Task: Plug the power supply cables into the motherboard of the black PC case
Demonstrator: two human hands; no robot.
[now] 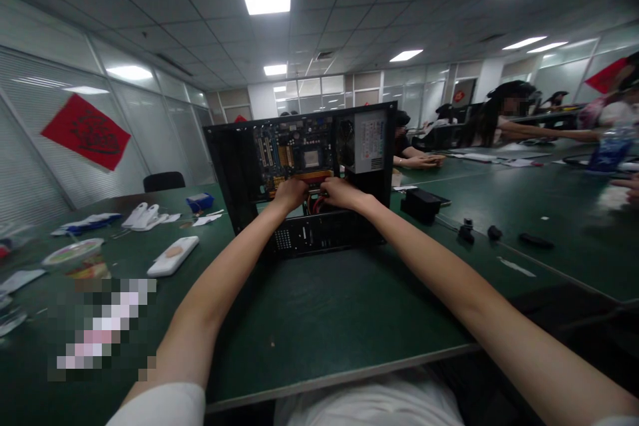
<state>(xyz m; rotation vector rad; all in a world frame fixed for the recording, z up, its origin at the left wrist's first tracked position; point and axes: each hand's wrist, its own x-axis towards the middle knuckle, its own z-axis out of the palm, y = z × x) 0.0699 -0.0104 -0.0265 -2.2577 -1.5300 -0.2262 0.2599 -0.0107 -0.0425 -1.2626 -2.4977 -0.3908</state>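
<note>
An open black computer case (304,236) stands on the green table in front of me, its inside facing me. A motherboard (294,140) with a bare processor socket (311,158) is mounted within, and a silver power supply (368,142) fills the upper right corner. Both hands reach into the case at the motherboard's lower edge. My left hand (292,194) is closed at the left end of the orange and red memory slots (315,180). My right hand (344,193) is closed at their right end. Whatever the fingers grip is hidden. Red cables (315,204) hang between the hands.
On the left lie a white power bank (173,256), a bowl (74,251), a blue box (200,202) and papers. A black box (422,205) and small black items (466,231) sit on the right. Other people work at tables farther back, with a water bottle (610,146) at right.
</note>
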